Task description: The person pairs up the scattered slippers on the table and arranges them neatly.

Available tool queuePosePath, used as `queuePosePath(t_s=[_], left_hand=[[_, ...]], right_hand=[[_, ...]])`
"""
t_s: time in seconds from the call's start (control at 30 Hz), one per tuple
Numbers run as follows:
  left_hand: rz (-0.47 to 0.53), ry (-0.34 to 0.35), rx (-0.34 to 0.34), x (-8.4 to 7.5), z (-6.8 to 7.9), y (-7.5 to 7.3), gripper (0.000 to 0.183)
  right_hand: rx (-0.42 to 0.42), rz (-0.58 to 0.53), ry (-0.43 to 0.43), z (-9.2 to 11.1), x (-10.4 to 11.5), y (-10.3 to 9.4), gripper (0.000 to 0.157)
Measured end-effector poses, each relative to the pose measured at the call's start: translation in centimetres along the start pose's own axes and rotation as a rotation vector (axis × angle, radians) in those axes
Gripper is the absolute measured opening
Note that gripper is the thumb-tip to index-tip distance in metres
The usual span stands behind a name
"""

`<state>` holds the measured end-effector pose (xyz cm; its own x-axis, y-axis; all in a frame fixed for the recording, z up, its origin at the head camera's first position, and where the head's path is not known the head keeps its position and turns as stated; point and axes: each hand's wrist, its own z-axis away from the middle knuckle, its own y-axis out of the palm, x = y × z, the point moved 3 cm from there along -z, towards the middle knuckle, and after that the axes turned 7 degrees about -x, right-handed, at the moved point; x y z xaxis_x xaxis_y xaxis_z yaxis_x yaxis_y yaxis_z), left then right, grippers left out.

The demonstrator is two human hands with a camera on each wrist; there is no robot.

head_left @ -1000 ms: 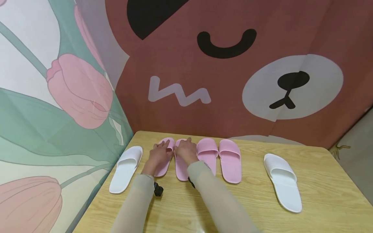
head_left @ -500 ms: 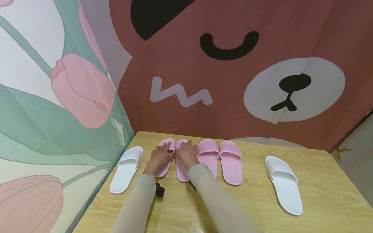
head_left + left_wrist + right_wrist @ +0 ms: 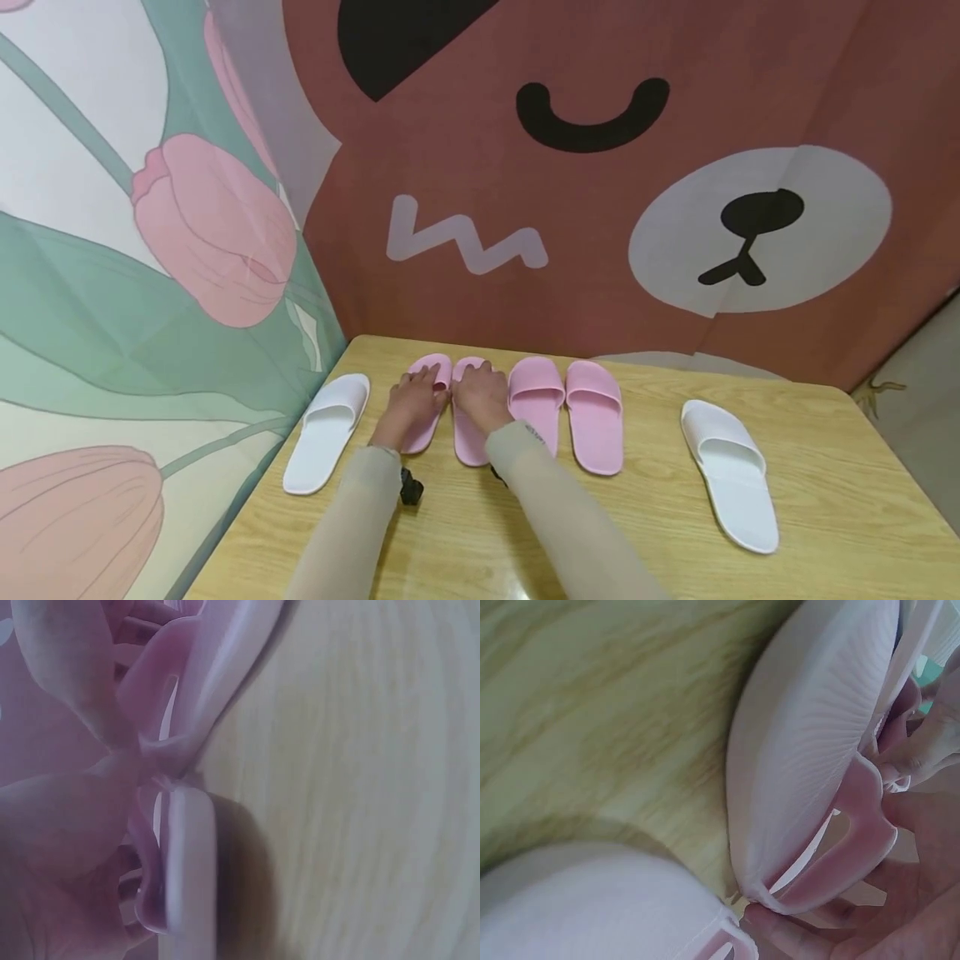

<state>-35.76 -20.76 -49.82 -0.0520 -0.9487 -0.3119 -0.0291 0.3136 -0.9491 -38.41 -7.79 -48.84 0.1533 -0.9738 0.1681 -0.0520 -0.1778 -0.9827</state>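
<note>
Side by side at the back left of the table lie two pink slippers, each with a hand over its strap. My left hand (image 3: 414,398) holds the strap of the leftmost pink slipper (image 3: 424,438), with the thumb toward the inner side. My right hand (image 3: 480,393) spans the strap (image 3: 855,847) of the second pink slipper (image 3: 468,443), its fingers at the strap's edges. In the left wrist view both thumbs meet over the inner edges of the two slippers. Much of both straps is hidden by the hands in the head view.
Another pink slipper (image 3: 536,392) lies close to the right hand, with a fourth-in-line pink slipper (image 3: 596,433) beside it. A white slipper (image 3: 322,442) sits slanted at left, another white slipper (image 3: 738,492) at right. Printed cloth walls border the wooden table (image 3: 465,533).
Over the last second my left thumb has drawn in toward my right hand, and the left fingers have shifted slightly on the strap. The slippers stay where they were.
</note>
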Motion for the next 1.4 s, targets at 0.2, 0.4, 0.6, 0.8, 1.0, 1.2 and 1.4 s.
queuePosePath(t_s=[0.2,0.4,0.6,0.8,1.0,1.2,1.4], left_hand=[[-0.002,0.007,-0.047,0.0,0.1,0.4,0.066],[-0.018,0.004,-0.071,0.0,-0.4,0.6,0.069],[0.034,-0.027,-0.079,0.1,-0.2,0.2,0.072],[0.078,-0.023,-0.07,0.4,-0.3,0.0,0.075],[0.159,-0.039,-0.081,0.4,-0.7,-0.7,0.077],[0.129,-0.025,-0.09,0.3,-0.7,-1.4,0.074],[0.071,0.003,-0.124,0.2,-0.7,-2.2,0.072]], right_hand=[[-0.023,-0.006,0.001,0.2,-0.2,0.2,0.059],[-0.036,-0.013,0.001,0.3,-0.5,-0.2,0.063],[0.005,-0.064,0.005,0.4,-0.8,-0.5,0.066],[0.022,-0.113,0.019,0.6,-1.3,-1.2,0.064],[-0.015,-0.119,-0.014,0.7,-1.6,-2.4,0.063],[-0.032,-0.105,-0.027,0.8,-1.9,-3.4,0.058],[-0.022,-0.116,-0.011,0.8,-2.3,-4.2,0.058]])
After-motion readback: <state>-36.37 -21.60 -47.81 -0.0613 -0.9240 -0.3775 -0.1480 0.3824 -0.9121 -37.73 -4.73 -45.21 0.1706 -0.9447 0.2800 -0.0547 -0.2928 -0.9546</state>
